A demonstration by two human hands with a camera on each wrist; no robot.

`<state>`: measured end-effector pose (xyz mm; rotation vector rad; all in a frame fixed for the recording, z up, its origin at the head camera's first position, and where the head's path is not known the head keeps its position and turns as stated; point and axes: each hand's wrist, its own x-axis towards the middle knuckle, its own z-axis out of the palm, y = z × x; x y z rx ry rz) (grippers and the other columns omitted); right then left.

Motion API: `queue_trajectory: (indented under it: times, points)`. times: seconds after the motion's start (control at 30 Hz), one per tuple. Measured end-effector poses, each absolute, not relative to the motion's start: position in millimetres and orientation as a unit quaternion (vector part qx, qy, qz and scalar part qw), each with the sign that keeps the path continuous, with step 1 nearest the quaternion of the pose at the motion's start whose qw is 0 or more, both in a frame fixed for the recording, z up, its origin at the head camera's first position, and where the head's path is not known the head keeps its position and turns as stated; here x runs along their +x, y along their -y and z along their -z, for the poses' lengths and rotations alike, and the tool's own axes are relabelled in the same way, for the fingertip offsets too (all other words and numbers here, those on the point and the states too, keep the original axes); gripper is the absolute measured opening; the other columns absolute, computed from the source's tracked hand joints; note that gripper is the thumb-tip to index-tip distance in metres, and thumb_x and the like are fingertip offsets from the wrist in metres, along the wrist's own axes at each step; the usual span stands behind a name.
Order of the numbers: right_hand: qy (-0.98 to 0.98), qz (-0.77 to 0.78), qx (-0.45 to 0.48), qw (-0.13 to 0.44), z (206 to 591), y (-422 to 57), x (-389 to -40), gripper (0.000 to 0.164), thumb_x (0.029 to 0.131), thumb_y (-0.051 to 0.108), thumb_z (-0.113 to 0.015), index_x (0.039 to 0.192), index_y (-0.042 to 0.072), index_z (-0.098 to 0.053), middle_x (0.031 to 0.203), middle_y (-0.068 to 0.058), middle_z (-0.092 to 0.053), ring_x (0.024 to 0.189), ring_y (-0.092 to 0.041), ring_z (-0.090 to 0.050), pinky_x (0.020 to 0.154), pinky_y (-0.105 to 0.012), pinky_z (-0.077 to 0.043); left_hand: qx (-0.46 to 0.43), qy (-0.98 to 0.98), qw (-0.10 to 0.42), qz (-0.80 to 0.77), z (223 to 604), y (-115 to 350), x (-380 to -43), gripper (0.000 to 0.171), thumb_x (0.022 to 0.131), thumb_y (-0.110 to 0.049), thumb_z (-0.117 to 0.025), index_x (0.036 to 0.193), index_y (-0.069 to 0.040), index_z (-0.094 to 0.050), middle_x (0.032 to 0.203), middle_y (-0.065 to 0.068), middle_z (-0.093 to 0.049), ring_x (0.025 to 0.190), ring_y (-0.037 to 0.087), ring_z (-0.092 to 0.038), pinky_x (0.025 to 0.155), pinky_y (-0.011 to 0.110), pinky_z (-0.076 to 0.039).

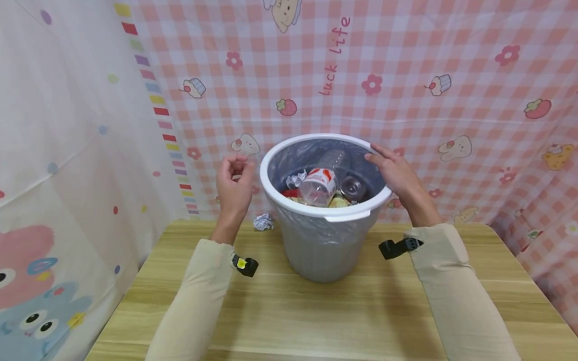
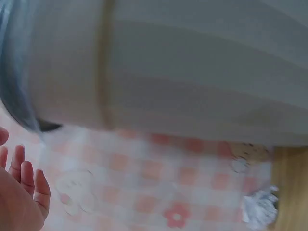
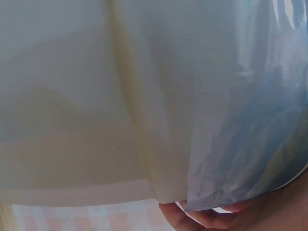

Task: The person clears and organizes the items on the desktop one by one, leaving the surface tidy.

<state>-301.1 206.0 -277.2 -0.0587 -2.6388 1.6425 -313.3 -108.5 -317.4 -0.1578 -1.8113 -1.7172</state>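
Observation:
A grey trash can [image 1: 322, 255] with a white rim [image 1: 293, 204] stands on the table, lined with a clear plastic bag [image 1: 289, 155]. Inside it lie a clear plastic cup [image 1: 316, 189] with a red and white label, another clear container [image 1: 353, 188] and crumpled paper [image 1: 295, 179]. At the rim's right side my right hand [image 1: 399, 175] grips the edge, thumb inward; its fingers [image 3: 180, 219] show against the can's outer side. My left hand [image 1: 236, 188] hovers just left of the rim, its fingers [image 2: 41, 192] loosely bent with nothing between them.
A crumpled paper ball [image 1: 263, 222] sits on the wooden table [image 1: 289, 321], left of the can near the back edge. Close behind hangs a pink checked curtain [image 1: 316, 75], with a white patterned one [image 1: 67, 125] on the left.

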Motion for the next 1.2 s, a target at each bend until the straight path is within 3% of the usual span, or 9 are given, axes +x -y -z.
queue_trajectory:
  times: [0.5, 0.83, 1.07, 1.2]
  points:
    - [0.850, -0.526, -0.018, 0.021, 277, -207, -303, 0.064, 0.101, 0.045, -0.046, 0.157, 0.024, -0.027, 0.160, -0.015, -0.029, 0.141, -0.034, -0.038, 0.109, -0.047, -0.040, -0.001, 0.723, 0.276, 0.633, 393, 123, -334, 0.016, 0.088, 0.000, -0.063, 0.103, 0.002, -0.061, 0.086, 0.008, -0.062, 0.075, 0.009, -0.052, 0.071, 0.017, -0.043]
    - [0.848, -0.529, -0.015, 0.022, 279, -207, -304, 0.063, 0.101, 0.043, -0.046, 0.157, 0.023, -0.027, 0.159, -0.015, -0.031, 0.141, -0.034, -0.038, 0.111, -0.047, -0.038, 0.057, 0.759, 0.221, 0.610, 446, 130, -343, 0.026, 0.086, 0.001, -0.060, 0.111, 0.004, -0.060, 0.096, 0.013, -0.061, 0.080, 0.012, -0.052, 0.073, 0.019, -0.043]
    - [0.846, -0.533, -0.018, 0.022, 278, -207, -302, 0.063, 0.101, 0.044, -0.047, 0.157, 0.024, -0.027, 0.158, -0.015, -0.034, 0.138, -0.033, -0.043, 0.107, -0.047, -0.042, 0.074, 0.801, 0.139, 0.577, 473, 134, -347, 0.034, 0.088, -0.003, -0.062, 0.121, 0.002, -0.055, 0.122, 0.026, -0.058, 0.094, 0.029, -0.056, 0.082, 0.036, -0.048]
    - [0.843, -0.537, -0.020, 0.020, 278, -207, -302, 0.064, 0.101, 0.044, -0.048, 0.157, 0.024, -0.027, 0.158, -0.015, -0.034, 0.137, -0.033, -0.044, 0.107, -0.046, -0.043, 0.061, 0.817, 0.102, 0.565, 484, 137, -352, 0.045, 0.087, -0.001, -0.065, 0.128, 0.004, -0.051, 0.133, 0.029, -0.050, 0.112, 0.041, -0.053, 0.100, 0.049, -0.043]
